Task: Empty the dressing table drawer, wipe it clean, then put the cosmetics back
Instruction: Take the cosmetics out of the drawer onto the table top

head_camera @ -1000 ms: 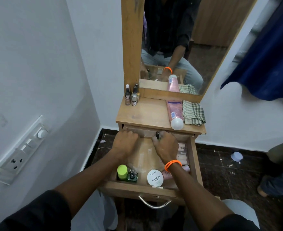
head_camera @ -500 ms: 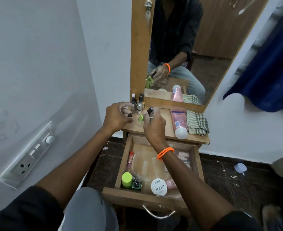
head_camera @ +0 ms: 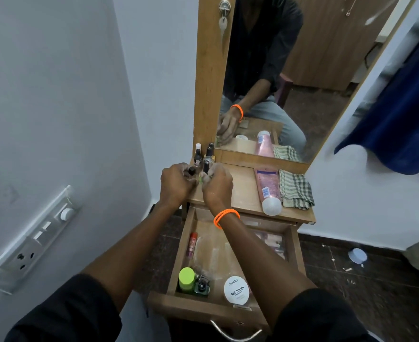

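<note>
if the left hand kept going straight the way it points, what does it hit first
Probably the standing nail polish bottles at the tabletop's back left corner, just beyond the left hand; after them the wooden mirror frame. Depth is uncertain.

"Zudio NAIL POLISH" on round lid (head_camera: pixel 236 290)

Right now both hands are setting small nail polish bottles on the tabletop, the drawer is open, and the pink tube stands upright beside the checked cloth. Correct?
One error: in the head view the pink tube lies flat on the tabletop, white cap toward the camera, beside the checked cloth. The rest holds.
</note>
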